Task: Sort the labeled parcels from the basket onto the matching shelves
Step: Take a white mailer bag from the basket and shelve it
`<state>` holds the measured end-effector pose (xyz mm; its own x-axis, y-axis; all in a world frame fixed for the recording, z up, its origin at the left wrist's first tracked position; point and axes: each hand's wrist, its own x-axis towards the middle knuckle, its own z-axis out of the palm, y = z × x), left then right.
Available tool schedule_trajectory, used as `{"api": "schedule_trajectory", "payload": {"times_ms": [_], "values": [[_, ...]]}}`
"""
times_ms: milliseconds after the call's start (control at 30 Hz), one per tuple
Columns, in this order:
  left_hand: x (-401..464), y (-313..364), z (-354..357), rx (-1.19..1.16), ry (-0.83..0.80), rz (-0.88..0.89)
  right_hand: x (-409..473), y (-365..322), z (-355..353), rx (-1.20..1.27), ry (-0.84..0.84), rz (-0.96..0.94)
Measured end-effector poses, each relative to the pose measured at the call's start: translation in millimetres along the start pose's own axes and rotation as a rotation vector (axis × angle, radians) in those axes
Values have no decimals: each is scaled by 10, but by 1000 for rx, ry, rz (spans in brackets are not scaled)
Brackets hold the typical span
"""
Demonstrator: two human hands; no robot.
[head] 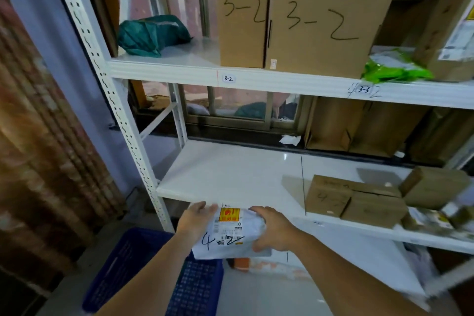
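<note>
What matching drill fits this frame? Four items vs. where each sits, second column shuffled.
Items:
1. white parcel
2. teal bag
3. green bag
4. blue basket

Places:
A. on the floor, lower left
B. upper shelf, right of the 3-2 boxes
C. held between both hands
D. upper shelf, left of the 3-2 boxes

Pairs: 1-C, 2-D, 3-B, 4-A

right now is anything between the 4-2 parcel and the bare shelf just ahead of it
Nothing visible. Both hands, left and right, hold the parcel at the shelf edge; the boxes sit off to the right.
</note>
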<state>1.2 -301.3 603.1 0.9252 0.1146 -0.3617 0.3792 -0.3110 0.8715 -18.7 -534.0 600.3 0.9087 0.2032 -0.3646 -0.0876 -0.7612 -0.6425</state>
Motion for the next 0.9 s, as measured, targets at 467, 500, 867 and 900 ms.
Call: {"api": "schedule_trajectory", "payload": {"times_ms": [467, 500, 867, 900], "values": [[577, -462, 366, -111, 0, -170, 479, 622, 209, 153, -9, 141], [678, -451, 403, -125, -2, -163, 594, 649, 179, 161, -6, 149], [2079, -134, 718, 56, -98, -142, 2138, 1087, -223, 131, 26, 190], [2226, -118, 753, 68, -98, -109, 2273, 1113, -249, 131, 30, 190]]}}
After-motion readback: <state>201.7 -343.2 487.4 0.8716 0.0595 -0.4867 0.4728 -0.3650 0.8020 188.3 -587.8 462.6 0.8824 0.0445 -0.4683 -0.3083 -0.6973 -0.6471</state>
